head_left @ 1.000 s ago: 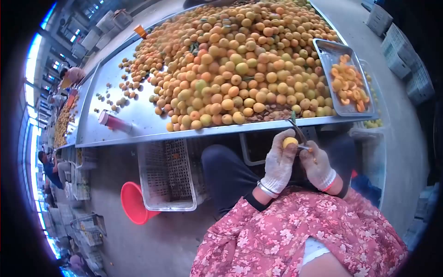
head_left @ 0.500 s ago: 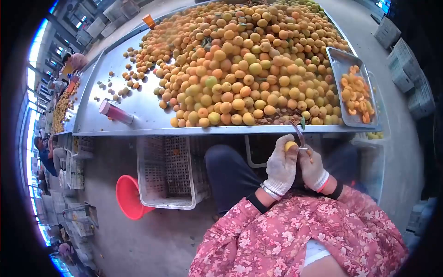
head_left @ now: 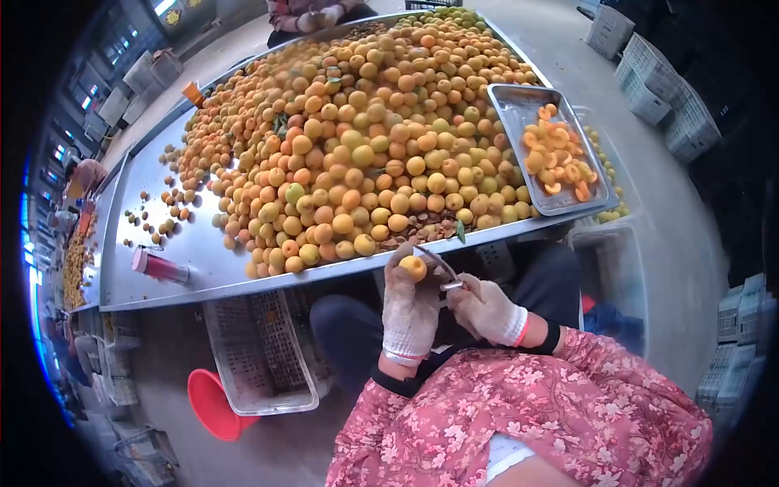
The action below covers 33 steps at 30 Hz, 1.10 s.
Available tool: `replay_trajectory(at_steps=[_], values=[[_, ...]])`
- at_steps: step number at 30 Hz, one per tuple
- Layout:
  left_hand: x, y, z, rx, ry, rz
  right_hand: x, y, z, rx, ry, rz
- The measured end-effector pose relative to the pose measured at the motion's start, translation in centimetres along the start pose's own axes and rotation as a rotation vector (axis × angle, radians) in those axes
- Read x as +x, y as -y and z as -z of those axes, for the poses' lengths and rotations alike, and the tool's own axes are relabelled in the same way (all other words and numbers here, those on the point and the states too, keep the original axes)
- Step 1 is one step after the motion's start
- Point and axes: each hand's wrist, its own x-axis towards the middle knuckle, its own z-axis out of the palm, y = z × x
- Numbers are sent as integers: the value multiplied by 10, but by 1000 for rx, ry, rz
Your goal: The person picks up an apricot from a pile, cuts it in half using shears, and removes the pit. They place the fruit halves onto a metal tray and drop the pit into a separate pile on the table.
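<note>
My left hand (head_left: 408,312), in a white knitted glove, grips an apricot (head_left: 413,269) between thumb and fingers, just off the table's front edge. Close on its right, my gloved right hand (head_left: 487,312) is closed around the handle of a curved knife (head_left: 438,260). The blade arcs up and left, its tip near the top of the apricot. Beyond both hands, a big heap of apricots (head_left: 349,154) covers much of the metal table (head_left: 162,296). Brown pits (head_left: 418,230) lie at the heap's near edge, beside a green leaf (head_left: 461,232).
A metal tray (head_left: 531,195) holding apricot halves sits at the table's right edge. A pink-capped tumbler (head_left: 161,265) lies at left. Below the table stand a plastic crate (head_left: 308,398) and a red bucket (head_left: 213,406). Another person (head_left: 304,16) is across the table.
The view has swung to the right, so table and hands appear farther left. My hands have drawn apart a little, and more of the apricot shows. A person across the table has come into view.
</note>
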Motion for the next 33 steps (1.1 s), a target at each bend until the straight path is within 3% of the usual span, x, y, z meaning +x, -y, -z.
replay_trajectory(at_steps=[4,15,17,21,23,26,27,29,31,33], values=[[-4,2,-10,46,-14,13,-4,-20,1,-173,-68,168],[-8,11,-28,263,-27,-36,-10,-24,-4,-162,-63,198],[-9,13,-32,310,-75,-24,-6,-33,-5,-213,-101,328],[-6,17,-23,322,-80,-28,-3,-30,1,-362,-118,338],[-1,14,-18,746,-43,-155,-6,-25,2,-384,-126,332],[-1,2,-22,827,0,-95,-9,-21,1,-450,-168,399],[-2,3,-23,829,3,-91,-6,-24,1,-447,-172,398],[-6,12,-28,399,-66,117,1,-33,3,-555,-199,465],[-5,17,-32,314,-91,114,2,-33,6,-593,-215,510],[-5,12,-33,162,-16,235,1,-31,6,-629,-225,554]])
